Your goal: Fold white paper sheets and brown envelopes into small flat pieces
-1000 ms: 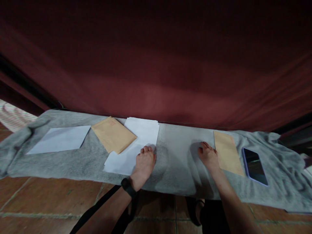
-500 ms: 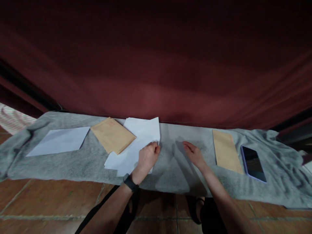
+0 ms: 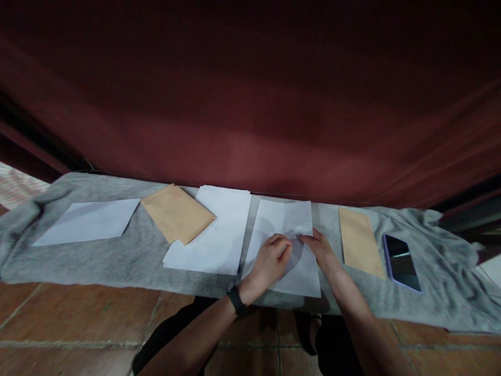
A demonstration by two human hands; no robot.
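Nearest to me, past black-clad legs (image 3: 336, 344) and floor tiles (image 3: 78, 313), a loose sheet (image 3: 299, 271) lies on the grey cloth (image 3: 129, 261). Half a second ago I had it overlapping the paper stack on its left; now it sits clear, a narrow strip of cloth showing between the two. My left hand (image 3: 272, 257), with a dark watch (image 3: 236, 300) at the wrist, has travelled along and is over the sheet's middle, fingers curled; I cannot tell whether they pinch the paper. My right hand (image 3: 319, 245) is at the sheet's right edge, thumb over the paper, fingers partly bent; whether it grips, I cannot tell from here. The left hand blocks my view of the sheet's centre; I can make out a faint crease near its far edge.

Left of the sheet lies the paper stack (image 3: 225, 237), its left part covered by a pile of brown envelopes (image 3: 178, 214); well left of the sheet is a white paper (image 3: 88, 222). Right of it, just past my right hand, is a single brown envelope (image 3: 360, 243), then a phone (image 3: 402, 262) beside that. These keep their places on the cloth. Beyond the sheet's far edge hangs a dark red curtain (image 3: 250, 104).
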